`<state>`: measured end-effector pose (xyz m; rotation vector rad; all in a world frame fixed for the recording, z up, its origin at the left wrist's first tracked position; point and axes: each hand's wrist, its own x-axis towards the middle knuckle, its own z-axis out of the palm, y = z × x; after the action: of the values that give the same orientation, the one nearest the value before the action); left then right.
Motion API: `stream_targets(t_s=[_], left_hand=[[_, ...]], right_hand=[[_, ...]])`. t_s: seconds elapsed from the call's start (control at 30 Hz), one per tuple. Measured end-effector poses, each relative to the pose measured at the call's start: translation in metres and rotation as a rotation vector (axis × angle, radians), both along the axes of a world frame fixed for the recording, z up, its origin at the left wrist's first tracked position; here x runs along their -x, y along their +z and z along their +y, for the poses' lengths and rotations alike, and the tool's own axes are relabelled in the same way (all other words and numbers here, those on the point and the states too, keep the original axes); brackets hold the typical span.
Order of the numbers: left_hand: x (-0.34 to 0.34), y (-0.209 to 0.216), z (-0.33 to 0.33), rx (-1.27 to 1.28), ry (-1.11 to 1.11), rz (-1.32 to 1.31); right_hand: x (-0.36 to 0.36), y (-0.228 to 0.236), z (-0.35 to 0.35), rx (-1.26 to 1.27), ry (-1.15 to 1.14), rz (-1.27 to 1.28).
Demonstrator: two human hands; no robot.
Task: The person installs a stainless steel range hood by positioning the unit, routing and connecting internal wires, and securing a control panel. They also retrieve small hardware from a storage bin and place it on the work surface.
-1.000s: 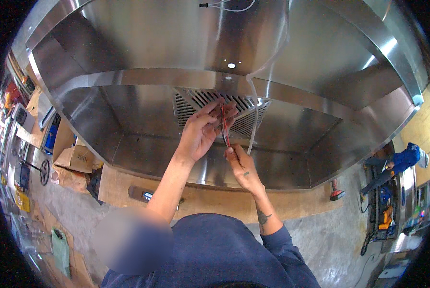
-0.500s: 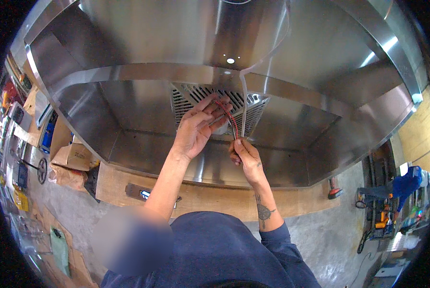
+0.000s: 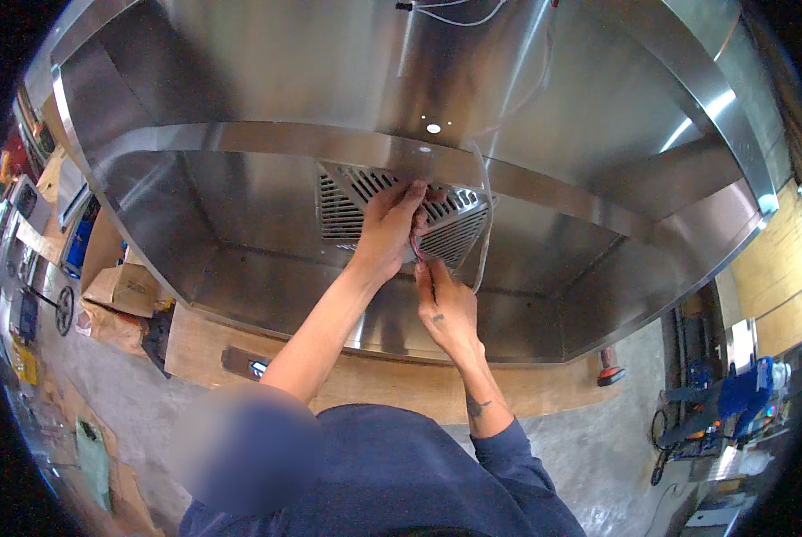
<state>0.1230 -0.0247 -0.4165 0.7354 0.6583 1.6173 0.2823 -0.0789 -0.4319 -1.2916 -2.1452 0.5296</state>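
Inside a large stainless steel hood point(image 3: 276, 210), both hands are raised in front of a slotted metal vent grille point(image 3: 340, 213). My left hand point(image 3: 390, 231) has its fingers curled in over a thin red wire point(image 3: 414, 247), with the thumb pointing up; its fingertips are partly hidden. Just below and to the right, my right hand point(image 3: 447, 306) pinches the lower end of the same wire between thumb and fingers. Most of the wire is covered by the hands. A pale cable point(image 3: 486, 210) hangs loose to the right of the grille, apart from both hands.
The hood's curved metal lip point(image 3: 240, 137) crosses above the hands. A wooden board point(image 3: 374, 380) lies below the hood, bearing a dark device point(image 3: 247, 363) and a red-handled tool point(image 3: 610, 369). A cardboard box point(image 3: 122, 288) is at left; a blue tool point(image 3: 748, 394) is at right.
My left fingers, spread before, have closed over the red wire. My right hand has turned and moved slightly left. Less of the wire shows, and the pale cable has swung right.
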Motion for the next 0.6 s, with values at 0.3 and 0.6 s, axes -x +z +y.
stream_targets(t_s=[0.3,0.6], left_hand=[[0.005,0.038,0.048,0.266,-0.220,0.057],[0.027,0.041,0.073,0.128,-0.290,0.126]], right_hand=[[0.009,0.025,0.007,-0.205,-0.019,-0.017],[0.028,0.030,0.031,-0.181,0.006,0.040]])
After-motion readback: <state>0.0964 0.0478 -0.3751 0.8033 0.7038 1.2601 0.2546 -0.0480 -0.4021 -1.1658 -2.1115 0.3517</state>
